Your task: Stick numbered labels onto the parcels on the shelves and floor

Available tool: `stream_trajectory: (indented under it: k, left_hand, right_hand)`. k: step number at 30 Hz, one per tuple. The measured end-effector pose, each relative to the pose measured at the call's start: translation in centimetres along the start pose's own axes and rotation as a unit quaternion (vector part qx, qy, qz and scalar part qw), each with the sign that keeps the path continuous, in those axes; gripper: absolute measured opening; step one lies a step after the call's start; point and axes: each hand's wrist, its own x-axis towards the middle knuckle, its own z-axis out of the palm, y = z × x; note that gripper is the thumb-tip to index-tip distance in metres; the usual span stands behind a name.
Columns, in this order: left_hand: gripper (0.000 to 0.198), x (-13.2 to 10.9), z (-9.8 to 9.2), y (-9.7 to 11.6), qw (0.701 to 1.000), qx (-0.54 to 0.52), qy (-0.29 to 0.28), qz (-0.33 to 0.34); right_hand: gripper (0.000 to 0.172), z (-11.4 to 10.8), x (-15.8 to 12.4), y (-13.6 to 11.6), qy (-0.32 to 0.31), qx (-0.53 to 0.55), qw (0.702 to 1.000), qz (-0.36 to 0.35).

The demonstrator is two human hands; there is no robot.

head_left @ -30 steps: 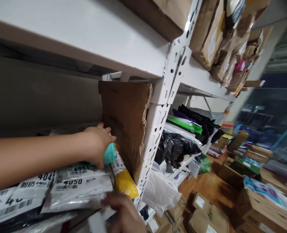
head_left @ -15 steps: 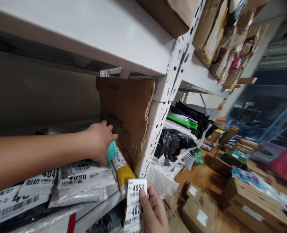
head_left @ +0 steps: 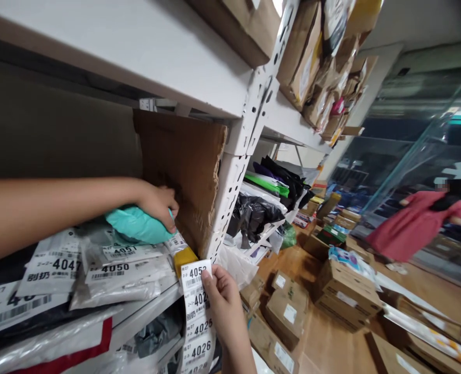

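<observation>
My left hand (head_left: 161,206) reaches onto the shelf and is closed on the end of a teal plastic mailer bag (head_left: 137,224), above the other parcels. My right hand (head_left: 223,291) pinches the top of a strip of printed number labels (head_left: 197,317) that hangs down in front of the shelf edge. Under the teal bag lies a parcel labelled 4051 (head_left: 125,251), overlapping a grey parcel marked 4050 (head_left: 116,283). Left of these sits one marked 4047 (head_left: 53,267). A yellow and white parcel (head_left: 184,255) rests by the cardboard divider (head_left: 179,171).
A white perforated shelf post (head_left: 234,182) stands just right of the divider, and a shelf beam (head_left: 137,57) runs overhead. Black plastic bags (head_left: 259,215) fill the neighbouring shelf. Cardboard boxes (head_left: 287,311) crowd the wooden floor. A person in a red garment (head_left: 405,223) is farther back.
The teal bag, mostly hidden behind my left hand before, now shows at length below it. My view has swung right, bringing the person into sight. More of the label strip shows.
</observation>
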Motion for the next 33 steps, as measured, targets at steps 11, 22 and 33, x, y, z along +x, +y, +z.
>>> stream_trajectory:
  k: [11,22,33]
  left_hand:
    - [0.017,0.5,1.0,5.0,0.988,-0.007,-0.056,0.143]
    - [0.023,0.5,2.0,4.8,0.971,-0.014,-0.011,0.239]
    - [0.03,0.5,2.8,4.7,0.969,0.008,0.022,0.244]
  right_hand:
    - [0.045,1.3,2.9,0.0,0.161,-0.217,0.962,-0.034]
    - [0.039,0.4,2.3,-2.3,0.078,-0.201,0.976,0.038]
    - [0.052,-2.0,1.2,1.3,0.032,-0.074,0.994,0.073]
